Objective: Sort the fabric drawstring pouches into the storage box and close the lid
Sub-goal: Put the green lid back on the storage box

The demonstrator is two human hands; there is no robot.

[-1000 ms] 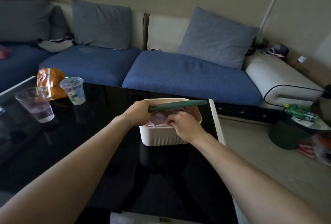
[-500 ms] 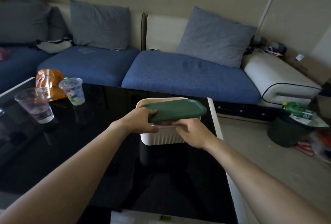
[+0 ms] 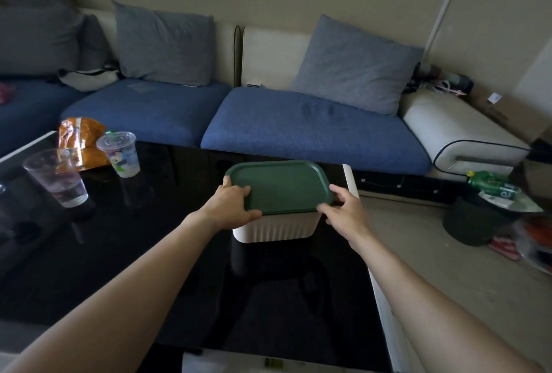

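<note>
The green lid (image 3: pixel 280 186) lies flat on the white ribbed box (image 3: pixel 276 227), which stands near the far right edge of the black worktop (image 3: pixel 149 268). The left hand (image 3: pixel 231 208) grips the lid's near left corner, fingers curled over its rim; the right hand (image 3: pixel 343 211) grips the near right corner likewise. The pouches are hidden under the lid.

Green lid (image 3: pixel 280 186) on white storage box (image 3: pixel 276 225), hands at both ends.
</note>
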